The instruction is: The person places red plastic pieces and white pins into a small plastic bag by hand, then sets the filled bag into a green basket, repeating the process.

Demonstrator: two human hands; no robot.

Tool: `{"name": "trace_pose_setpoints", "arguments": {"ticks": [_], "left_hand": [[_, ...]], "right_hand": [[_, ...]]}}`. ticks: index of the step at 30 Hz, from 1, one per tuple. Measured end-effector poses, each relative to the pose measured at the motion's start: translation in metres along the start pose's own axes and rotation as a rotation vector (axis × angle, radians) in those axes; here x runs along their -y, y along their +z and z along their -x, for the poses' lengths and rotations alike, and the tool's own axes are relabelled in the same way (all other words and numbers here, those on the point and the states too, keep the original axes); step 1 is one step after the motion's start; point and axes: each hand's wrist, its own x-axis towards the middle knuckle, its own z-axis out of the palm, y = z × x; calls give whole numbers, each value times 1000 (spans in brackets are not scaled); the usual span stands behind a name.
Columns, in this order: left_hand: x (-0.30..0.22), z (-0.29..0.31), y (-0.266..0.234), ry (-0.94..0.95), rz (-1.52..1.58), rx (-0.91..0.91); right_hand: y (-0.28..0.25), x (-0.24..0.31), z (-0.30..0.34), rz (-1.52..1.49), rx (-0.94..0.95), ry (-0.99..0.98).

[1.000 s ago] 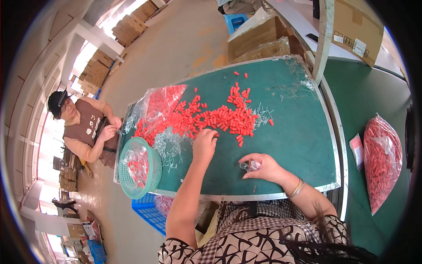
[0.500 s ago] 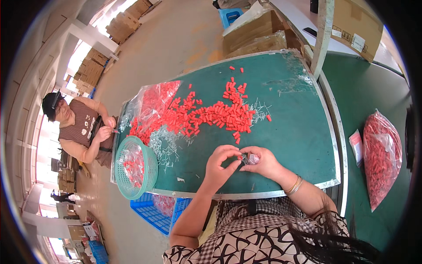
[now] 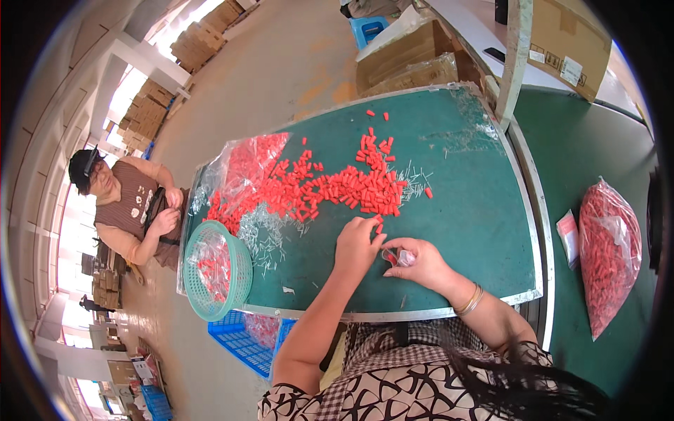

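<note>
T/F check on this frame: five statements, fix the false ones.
1. The right hand holds crumpled clear plastic. True.
2. The green basket stands at the left end of the table. True.
3. The left hand is inside the basket. False: it is by the loose red pieces.
4. Metal bangles circle the left wrist. False: the right wrist.
5. The large bag of red pieces lies right of the table. True.
</note>
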Motion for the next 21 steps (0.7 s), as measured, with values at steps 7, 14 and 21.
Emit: {"name": "trace_pose_setpoints", "arguments": {"ticks": [7,14,21], "left_hand": [[2,-3,7,14,-82,-54],[-58,9,-53,152,75,-1],[-49,21,-45,234,84,-62]], "right_hand": [[-5,3,2,39,-58,-31],[-6,4,-1,70,-83,-40],[-4,2,0,41,-73,-12]]}}
